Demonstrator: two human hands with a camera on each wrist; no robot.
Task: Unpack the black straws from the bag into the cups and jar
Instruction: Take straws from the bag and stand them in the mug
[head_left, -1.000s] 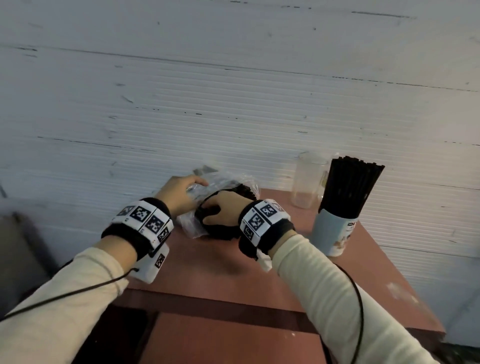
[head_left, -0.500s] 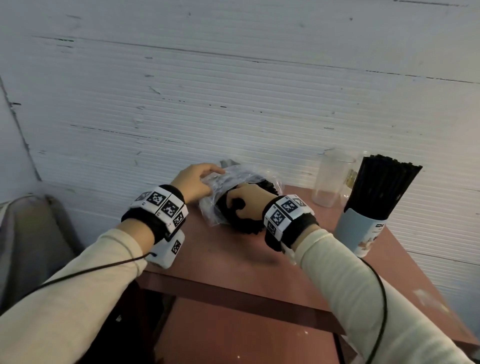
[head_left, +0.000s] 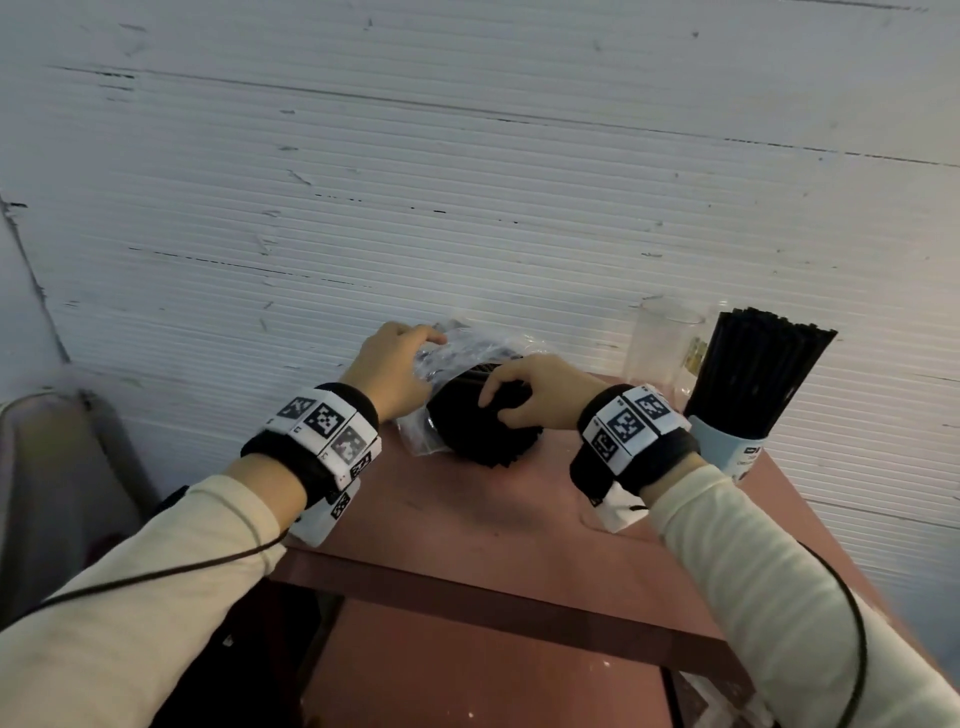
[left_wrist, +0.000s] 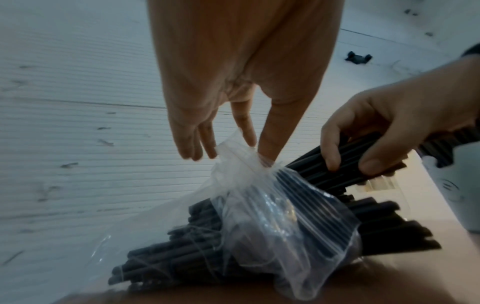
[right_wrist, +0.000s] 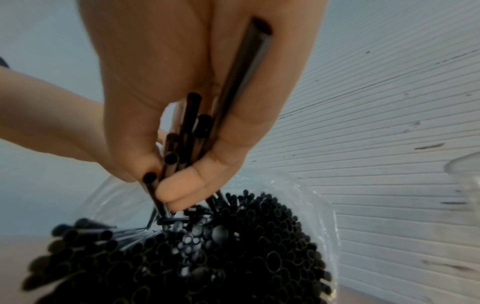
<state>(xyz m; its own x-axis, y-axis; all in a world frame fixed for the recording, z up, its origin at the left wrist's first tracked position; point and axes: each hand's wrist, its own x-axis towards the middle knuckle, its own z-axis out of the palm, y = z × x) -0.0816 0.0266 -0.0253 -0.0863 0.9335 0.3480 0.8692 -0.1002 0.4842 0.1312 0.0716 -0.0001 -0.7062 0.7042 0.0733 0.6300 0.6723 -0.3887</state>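
Note:
A clear plastic bag (head_left: 457, 358) (left_wrist: 280, 218) full of black straws (head_left: 483, 431) (right_wrist: 233, 257) lies on the reddish table (head_left: 483, 525) against the wall. My left hand (head_left: 395, 369) (left_wrist: 233, 115) pinches the bag's open edge. My right hand (head_left: 530, 389) (right_wrist: 187, 131) (left_wrist: 384, 131) grips a small bunch of black straws (right_wrist: 192, 127) at the bag's mouth. To the right, a light blue paper cup (head_left: 732, 452) stands packed with upright black straws (head_left: 753, 374). A clear plastic cup (head_left: 660, 343) stands behind it by the wall.
The white ribbed wall (head_left: 467, 208) rises directly behind the table. The table's front edge (head_left: 519, 608) runs across below my wrists. A grey object (head_left: 57, 467) stands to the left of the table. Cables trail from both wrist bands.
My right hand has shifted its fingers on the bundle and closed on a few straws at the bag's mouth. My left hand stays on the bag. The head view has moved closer.

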